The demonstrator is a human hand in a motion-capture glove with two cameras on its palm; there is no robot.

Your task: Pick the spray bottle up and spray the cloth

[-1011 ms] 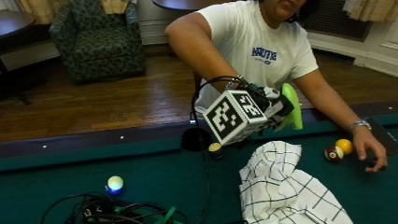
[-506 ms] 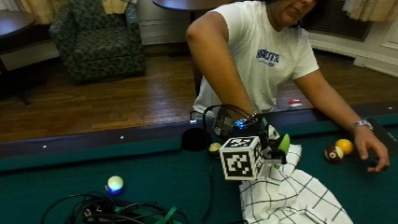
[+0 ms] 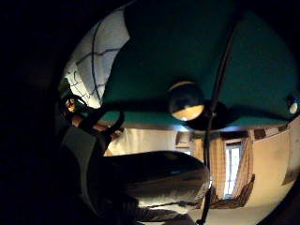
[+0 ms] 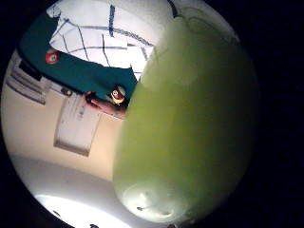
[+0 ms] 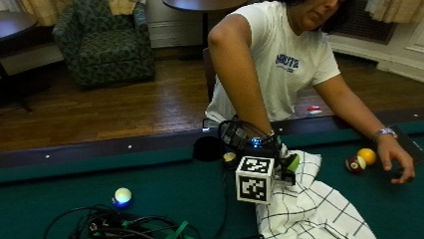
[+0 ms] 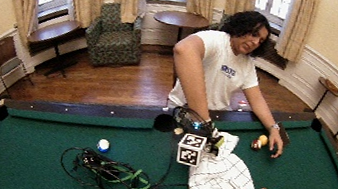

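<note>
The gloved hand (image 5: 268, 149) is wrapped around the green bottle (image 5: 291, 163), holding it just above the cloth (image 5: 311, 209). The cloth lies on the green table (image 5: 165, 184). The bare hand (image 5: 396, 158) rests near the cloth, beside two balls (image 5: 361, 160).

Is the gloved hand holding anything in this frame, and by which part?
The right hand holds the green spray bottle over the cloth. The marker cube hides the grip, so which part is held cannot be told.

We count one lime-green plastic spray bottle (image 4: 190, 123), one white black-checked cloth (image 5: 311, 209), and six billiard balls on the green felt table (image 6: 32, 155).
</note>
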